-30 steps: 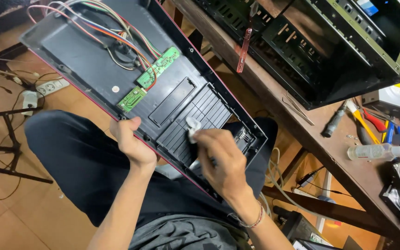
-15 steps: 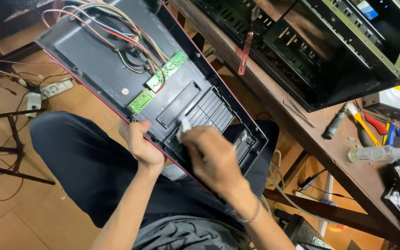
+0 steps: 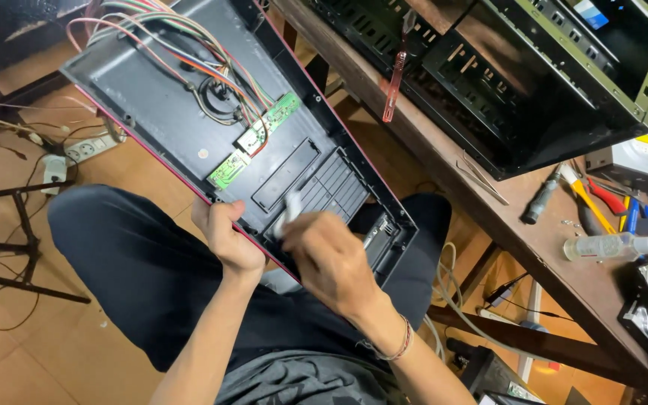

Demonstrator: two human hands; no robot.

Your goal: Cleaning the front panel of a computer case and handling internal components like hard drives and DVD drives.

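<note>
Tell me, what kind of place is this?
It looks like a computer repair workshop. An open black computer case lies on a wooden workbench, hand tools are scattered beside it, and a black panel with wires and small green circuit boards rests on the person's lap.

Left hand [image 3: 228, 238] grips the red-trimmed edge of the black plastic computer front panel [image 3: 159, 127] lying across the lap, just below a small green circuit board [image 3: 229, 171]; right hand [image 3: 331, 259] presses a white cloth [image 3: 291, 208] onto the panel's ribbed vent section, coloured wires [image 3: 189, 52] bunched toward the far end
</note>
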